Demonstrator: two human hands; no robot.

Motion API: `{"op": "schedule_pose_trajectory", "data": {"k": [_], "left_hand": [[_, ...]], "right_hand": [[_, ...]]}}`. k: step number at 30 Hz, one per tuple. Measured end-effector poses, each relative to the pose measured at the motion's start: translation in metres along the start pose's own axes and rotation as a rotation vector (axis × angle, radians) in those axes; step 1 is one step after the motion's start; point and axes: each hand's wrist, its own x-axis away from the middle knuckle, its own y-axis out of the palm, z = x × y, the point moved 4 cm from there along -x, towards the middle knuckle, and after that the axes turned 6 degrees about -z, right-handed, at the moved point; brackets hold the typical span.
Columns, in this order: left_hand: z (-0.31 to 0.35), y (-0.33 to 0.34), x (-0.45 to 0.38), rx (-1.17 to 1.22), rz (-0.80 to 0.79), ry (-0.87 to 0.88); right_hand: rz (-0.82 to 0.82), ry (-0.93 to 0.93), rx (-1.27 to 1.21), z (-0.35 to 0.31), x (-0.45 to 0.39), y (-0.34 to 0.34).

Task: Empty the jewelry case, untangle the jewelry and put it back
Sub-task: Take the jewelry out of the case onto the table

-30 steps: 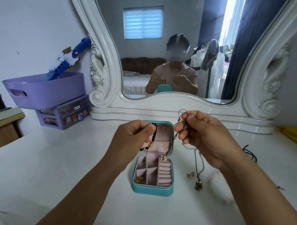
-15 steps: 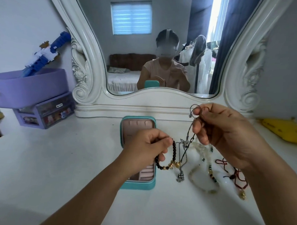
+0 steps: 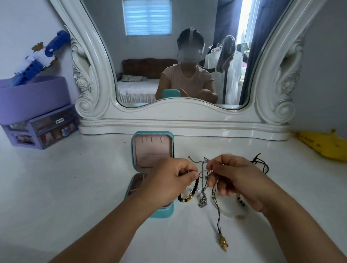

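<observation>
A teal jewelry case with a pink lining stands open on the white dresser top, lid upright. My left hand pinches a black-and-gold bead bracelet, which hangs beside the case. My right hand grips a tangle of thin chains and cords; a silver charm dangles from it, and a dark cord with a gold pendant trails onto the table. The bracelet and the tangle are linked between my hands. A pale bead bracelet lies under my right wrist, partly hidden.
A large white-framed mirror stands right behind the case. A purple tub on a small drawer unit sits at the left. A yellow object lies at the far right. A black cord lies behind my right hand.
Both hands have come down toward the table and closer together. The tangle, held high before, now hangs low with the gold pendant resting on the table.
</observation>
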Motion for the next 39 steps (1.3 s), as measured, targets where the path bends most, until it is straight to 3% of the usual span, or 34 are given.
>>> {"op": "schedule_pose_trajectory", "data": {"k": [7,12,15,20,26,28,39], "left_hand": [[-0.003,0.005,-0.001,-0.122,-0.007,-0.038],[-0.003,0.004,-0.002,-0.115,-0.039,-0.059],[-0.001,0.003,-0.003,-0.051,-0.059,-0.071],[-0.003,0.005,-0.006,-0.033,-0.146,-0.120],[-0.011,0.001,-0.012,-0.554,-0.067,-0.006],[-0.010,0.002,-0.012,-0.629,-0.066,0.034],[-0.020,-0.005,-0.010,-0.568,-0.183,-0.047]], "right_hand": [[0.340,-0.084,0.303,0.028,-0.028,-0.017],[0.456,-0.139,0.597,0.029,-0.030,-0.024],[0.507,-0.171,0.653,0.028,-0.027,-0.027],[0.463,-0.261,0.744,0.025,-0.023,-0.017],[0.417,-0.302,0.734,0.027,-0.022,-0.010],[0.417,-0.310,0.730,0.026,-0.022,-0.009],[0.415,-0.320,0.724,0.027,-0.019,-0.007]]}}
